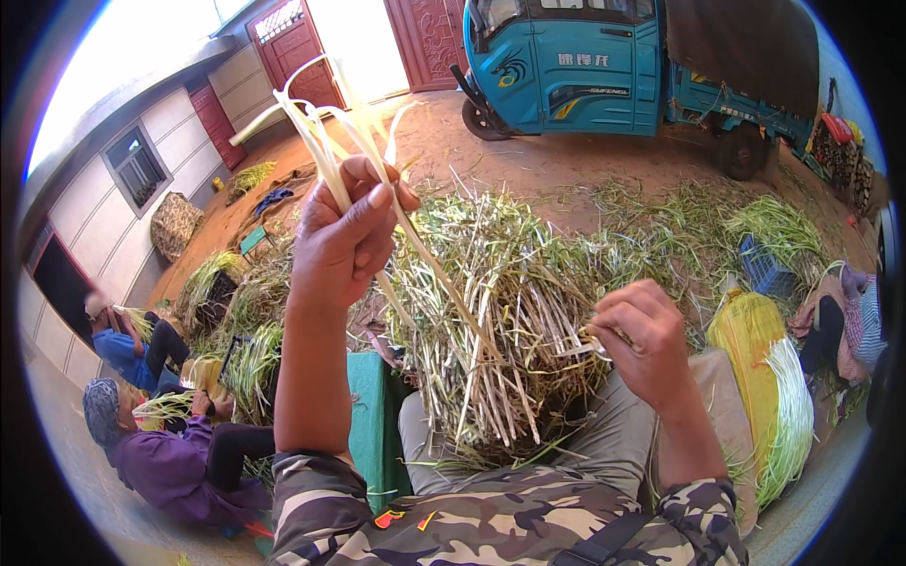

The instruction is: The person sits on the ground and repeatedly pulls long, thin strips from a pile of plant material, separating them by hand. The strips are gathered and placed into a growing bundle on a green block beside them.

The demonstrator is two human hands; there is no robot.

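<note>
My left hand (349, 226) is raised at centre left, its fingers closed round a few pale plant stalks (326, 162). Their whitish ends fan out and curl above the fist, while their thin lower lengths hang down over the pile. My right hand (644, 344) is lower, at the right side of the pile, with thumb and fingers pinched together. A small pale bit shows at its fingertips, too small to name. Between and beyond both hands, a big heap of cut green and straw-coloured stalks (500, 302) rests at my lap.
A yellow sack (746, 330) stands at right beside a bundle of white-green stalks (785, 415). Behind it is a blue crate (766, 269). A green box-like thing (376, 424) is by my left leg. Two people (184, 453) sit at left with stalks. A blue three-wheeled truck (585, 75) is parked ahead.
</note>
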